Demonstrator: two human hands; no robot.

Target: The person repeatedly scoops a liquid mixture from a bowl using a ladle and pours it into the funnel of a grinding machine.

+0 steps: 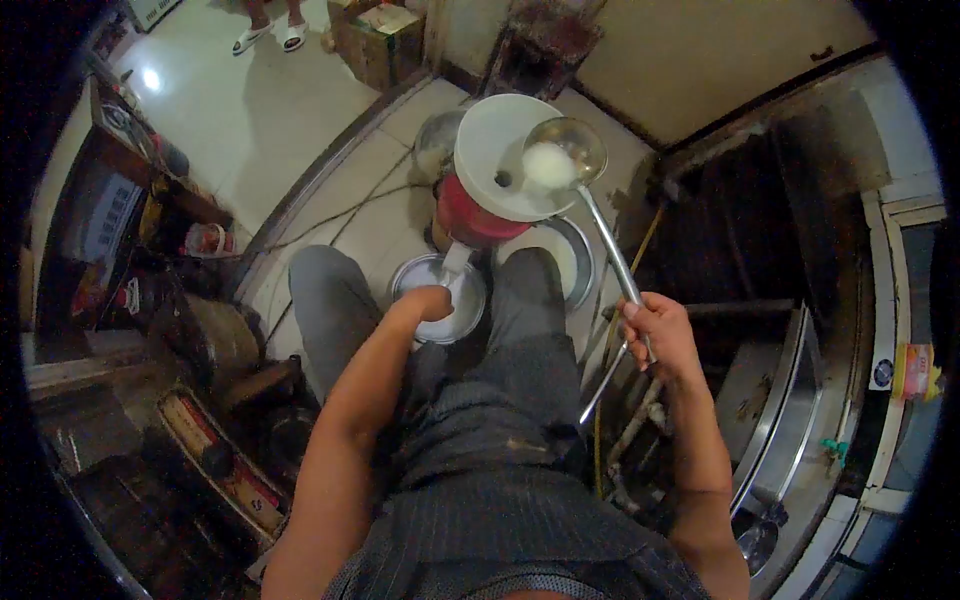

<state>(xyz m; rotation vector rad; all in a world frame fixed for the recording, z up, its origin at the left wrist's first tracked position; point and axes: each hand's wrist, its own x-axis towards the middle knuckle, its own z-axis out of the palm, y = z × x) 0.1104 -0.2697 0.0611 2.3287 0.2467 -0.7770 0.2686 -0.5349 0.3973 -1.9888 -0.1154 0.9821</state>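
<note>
My right hand (660,335) is wrapped round the handle of a long metal ladle (614,245). The ladle's bowl, with something white in it, is over the rim of a wide white hopper (485,150). This hopper sits on a red machine (470,212) with a dark hole showing inside. My left hand (432,302) is closed above a round metal pot (468,315) between my knees, just below the machine's pale spout (457,258). Whatever the left fingers hold is hidden. A metal basin (583,262) with whitish contents stands beside my right knee, partly covered by it.
A raised sill (330,160) and a cable (345,215) cross the floor on the left. Another person's feet in white slippers (270,38) are beyond, near a cardboard box (385,45). A metal-edged sink or tray (775,400) is on my right.
</note>
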